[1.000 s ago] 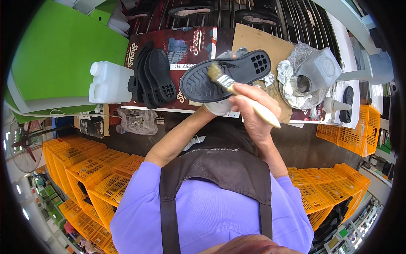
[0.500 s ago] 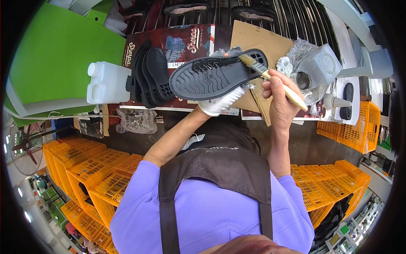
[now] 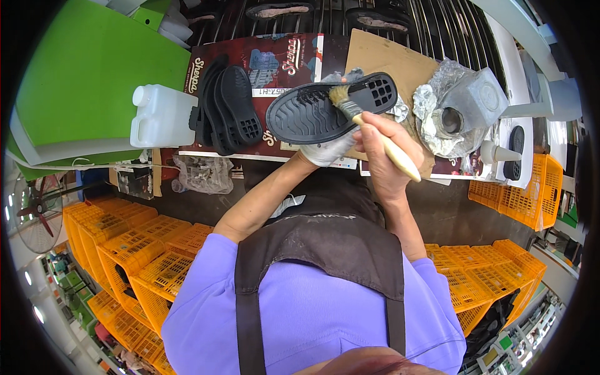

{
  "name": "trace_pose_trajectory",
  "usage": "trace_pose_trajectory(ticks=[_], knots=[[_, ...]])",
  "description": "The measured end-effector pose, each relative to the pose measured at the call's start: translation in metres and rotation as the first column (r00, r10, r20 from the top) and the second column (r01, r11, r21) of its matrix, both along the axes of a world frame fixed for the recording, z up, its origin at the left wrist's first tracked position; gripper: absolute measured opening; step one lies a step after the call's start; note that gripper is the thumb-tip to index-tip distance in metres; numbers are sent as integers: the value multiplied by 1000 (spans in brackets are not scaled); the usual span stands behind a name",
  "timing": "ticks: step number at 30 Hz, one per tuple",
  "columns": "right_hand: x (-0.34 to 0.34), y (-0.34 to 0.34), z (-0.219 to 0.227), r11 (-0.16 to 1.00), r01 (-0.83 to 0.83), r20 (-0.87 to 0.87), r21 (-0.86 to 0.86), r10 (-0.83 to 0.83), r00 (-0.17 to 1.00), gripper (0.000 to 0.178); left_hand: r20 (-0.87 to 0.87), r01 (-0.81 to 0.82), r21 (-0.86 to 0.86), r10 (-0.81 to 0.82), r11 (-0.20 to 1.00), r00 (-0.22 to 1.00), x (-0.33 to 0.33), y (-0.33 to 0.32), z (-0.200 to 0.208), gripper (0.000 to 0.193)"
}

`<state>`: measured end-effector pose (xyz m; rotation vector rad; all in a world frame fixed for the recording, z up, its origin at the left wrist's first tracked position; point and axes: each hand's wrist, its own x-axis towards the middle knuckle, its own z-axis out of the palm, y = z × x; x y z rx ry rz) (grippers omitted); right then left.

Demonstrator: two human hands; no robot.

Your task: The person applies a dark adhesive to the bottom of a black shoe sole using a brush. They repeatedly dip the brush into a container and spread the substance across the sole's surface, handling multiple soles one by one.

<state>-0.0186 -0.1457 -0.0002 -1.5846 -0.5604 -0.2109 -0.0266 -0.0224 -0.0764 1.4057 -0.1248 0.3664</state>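
The left hand, wearing a whitish glove (image 3: 329, 151), is reaching beneath a long black rubber shoe sole (image 3: 306, 119) with wavy tread and a heel grid; most of the palm is being hidden by it. Stained fingertips are showing past the far edge, so the hand is grasping the sole from below, holding it above the bench with its patterned face upward. How the covered fingers are bending, one cannot tell.

The bare right hand (image 3: 381, 165) is closing around a flat brush with a cream handle and pale bristles (image 3: 339, 95), the handle slanting toward the person. The bristle tips are touching the tread near the sole's middle, and the brush is covering part of that surface. Both forearms are angling inward from the elbows.

Left of the sole, several black rubber soles (image 3: 236, 103) are overlapping, the lower ones mostly hidden. Crumpled clear plastic is partly wrapping a cloudy squarish container (image 3: 478, 100), its contents hard to make out. The dark shoes (image 3: 378, 24) along the top are being cut off by the frame.
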Motion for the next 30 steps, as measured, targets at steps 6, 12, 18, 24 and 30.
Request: trace_pose_trajectory(ticks=[6,12,18,24,30], knots=[[-8,18,11,998,-52,-177,46,59,982,16,-124,241,-412,-316,879,941,8,9,-39,60],[-10,25,15,984,-167,-176,60,175,969,15,-232,323,-52,-326,945,917,-6,12,-60,45],[0,20,24,958,-285,-204,0,279,938,15,-262,394,526,-297,754,918,-19,19,-55,31],[20,6,35,932,-359,-316,-48,326,891,16,-205,431,546,-384,719,900,-23,26,33,31],[44,-4,31,922,-386,-389,13,361,848,17,-254,701,357,-658,618,709,-24,45,42,37]])
